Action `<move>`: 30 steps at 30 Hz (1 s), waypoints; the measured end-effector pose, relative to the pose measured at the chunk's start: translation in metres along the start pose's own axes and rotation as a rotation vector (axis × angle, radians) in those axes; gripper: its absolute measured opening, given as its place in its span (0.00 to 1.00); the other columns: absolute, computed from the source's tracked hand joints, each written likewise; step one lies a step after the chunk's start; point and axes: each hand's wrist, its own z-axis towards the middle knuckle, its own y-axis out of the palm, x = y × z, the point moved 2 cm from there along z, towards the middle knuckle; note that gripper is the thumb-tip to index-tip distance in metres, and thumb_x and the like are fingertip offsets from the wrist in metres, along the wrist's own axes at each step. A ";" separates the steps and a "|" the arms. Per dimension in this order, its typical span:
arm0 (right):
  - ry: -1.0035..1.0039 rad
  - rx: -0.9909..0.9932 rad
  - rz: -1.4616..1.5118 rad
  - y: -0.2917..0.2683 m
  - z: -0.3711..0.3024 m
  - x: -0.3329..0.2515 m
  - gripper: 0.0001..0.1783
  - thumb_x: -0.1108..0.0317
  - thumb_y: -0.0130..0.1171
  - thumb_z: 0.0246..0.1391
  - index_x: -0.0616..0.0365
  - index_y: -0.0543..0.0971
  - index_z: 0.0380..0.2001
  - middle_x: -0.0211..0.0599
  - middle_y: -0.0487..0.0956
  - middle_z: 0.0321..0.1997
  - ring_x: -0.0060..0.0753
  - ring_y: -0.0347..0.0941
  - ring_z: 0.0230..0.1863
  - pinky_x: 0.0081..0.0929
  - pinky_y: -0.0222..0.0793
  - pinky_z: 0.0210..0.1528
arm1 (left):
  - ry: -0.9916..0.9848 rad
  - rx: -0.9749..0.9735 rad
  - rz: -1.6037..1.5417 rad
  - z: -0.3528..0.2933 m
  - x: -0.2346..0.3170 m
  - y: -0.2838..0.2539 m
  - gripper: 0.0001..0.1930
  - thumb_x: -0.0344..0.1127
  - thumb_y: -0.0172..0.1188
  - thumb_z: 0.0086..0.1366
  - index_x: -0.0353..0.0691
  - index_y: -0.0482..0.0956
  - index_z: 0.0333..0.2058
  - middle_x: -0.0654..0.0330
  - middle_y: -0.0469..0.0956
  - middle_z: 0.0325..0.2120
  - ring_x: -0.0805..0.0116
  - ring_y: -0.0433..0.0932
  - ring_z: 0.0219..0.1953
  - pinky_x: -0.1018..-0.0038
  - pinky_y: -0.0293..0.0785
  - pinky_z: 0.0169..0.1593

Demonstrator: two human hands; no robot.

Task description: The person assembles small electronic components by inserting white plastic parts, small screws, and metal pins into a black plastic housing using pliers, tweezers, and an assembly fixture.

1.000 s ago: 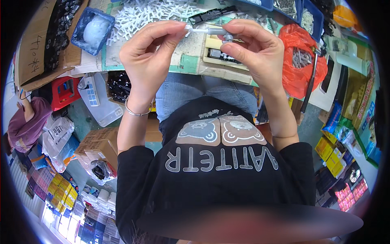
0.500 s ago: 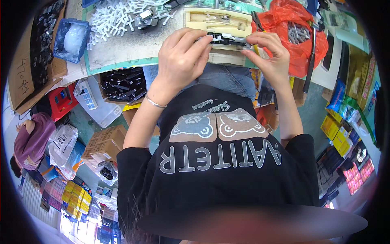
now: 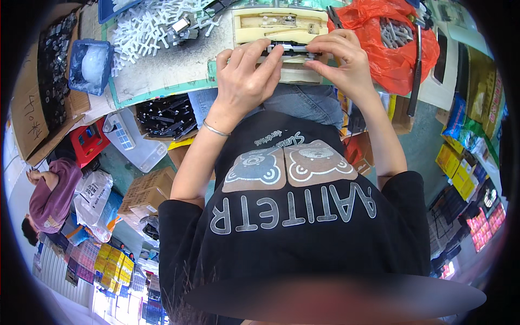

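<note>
black-and-grey part (image 3: pixel 294 49) lies along near side of cream block (image 3: pixel 242 36). left hand (image 3: pixel 245 73): fingers bunched at part's left end, grip hard to tell. right hand (image 3: pixel 346 60): fingers pinch its right end.

A black-and-white assembly (image 3: pixel 294 49) shows against a cream fixture (image 3: pixel 248 37); white branched pieces (image 3: pixel 141 30), a blue bin (image 3: pixel 76 70) and a red bag (image 3: pixel 374 67) of grey pieces (image 3: pixel 397 33) brighten a pale, green-edged table (image 3: pixel 187 67). The black shirt (image 3: pixel 314 249) carries blue and brown bear prints (image 3: pixel 252 169).
</note>
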 end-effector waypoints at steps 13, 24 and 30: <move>-0.025 0.199 -0.168 -0.004 -0.010 0.003 0.14 0.67 0.66 0.41 0.52 0.79 0.35 0.32 0.76 0.38 0.36 0.68 0.45 0.32 0.57 0.50 | -0.098 -0.018 -0.075 0.011 -0.005 -0.006 0.10 0.35 0.62 0.50 0.47 0.79 0.34 0.66 0.74 0.37 0.70 0.73 0.38 0.71 0.59 0.41; -0.123 0.224 -0.131 -0.016 0.025 -0.011 0.10 0.73 0.62 0.43 0.56 0.79 0.33 0.35 0.77 0.38 0.38 0.70 0.44 0.31 0.62 0.48 | -0.055 -0.095 0.362 0.050 -0.072 -0.026 0.08 0.31 0.60 0.52 0.45 0.78 0.33 0.67 0.78 0.28 0.69 0.75 0.38 0.67 0.60 0.45; -0.396 0.168 -0.400 -0.017 0.050 -0.046 0.16 0.68 0.63 0.44 0.54 0.77 0.40 0.34 0.77 0.34 0.38 0.72 0.40 0.35 0.64 0.45 | -0.072 -0.073 0.015 0.046 -0.030 -0.055 0.10 0.28 0.61 0.54 0.43 0.78 0.37 0.65 0.78 0.26 0.69 0.76 0.31 0.72 0.64 0.40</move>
